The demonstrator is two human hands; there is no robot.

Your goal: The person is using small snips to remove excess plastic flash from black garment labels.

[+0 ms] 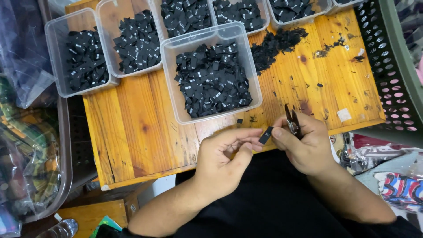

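Wooden bench (132, 119) full of clear tubs, the nearest tub (210, 72) near its front edge. Just past that edge, left hand (222, 163) and right hand (304, 143) pinch one black label (265, 135); right also grips small snips (291, 121).

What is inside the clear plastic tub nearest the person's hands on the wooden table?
The clear plastic tub holds a heap of small black fabric labels with pale print. They cover most of the tub's floor, and whatever lies lower in the heap is hidden.
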